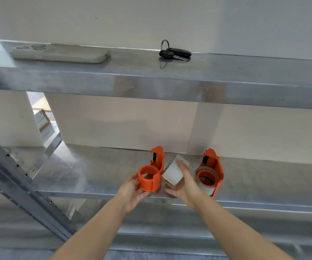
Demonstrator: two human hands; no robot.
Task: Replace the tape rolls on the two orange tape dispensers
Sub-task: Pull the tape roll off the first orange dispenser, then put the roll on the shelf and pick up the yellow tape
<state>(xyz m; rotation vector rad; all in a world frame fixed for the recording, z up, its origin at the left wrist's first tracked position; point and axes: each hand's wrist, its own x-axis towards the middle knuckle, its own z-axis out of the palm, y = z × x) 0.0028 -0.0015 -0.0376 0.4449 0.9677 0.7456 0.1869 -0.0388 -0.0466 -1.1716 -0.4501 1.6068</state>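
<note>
Two orange tape dispensers stand on the middle metal shelf [95, 169]. The left dispenser [151, 171] has a bare orange hub with no roll on it, and my left hand [132, 192] grips its lower left side. My right hand [185, 184] holds a white tape roll [174, 172] tilted just right of that dispenser, fingers across its side. The right dispenser [210, 171] stands by itself with a tape roll around its hub, partly hidden behind my right wrist.
On the upper shelf [170, 81] lie a phone in a grey case [61, 53] and a bunch of dark keys [174, 52]. White walls back the shelves. A perforated grey upright [14, 177] slants at the left. A lower shelf runs below my forearms.
</note>
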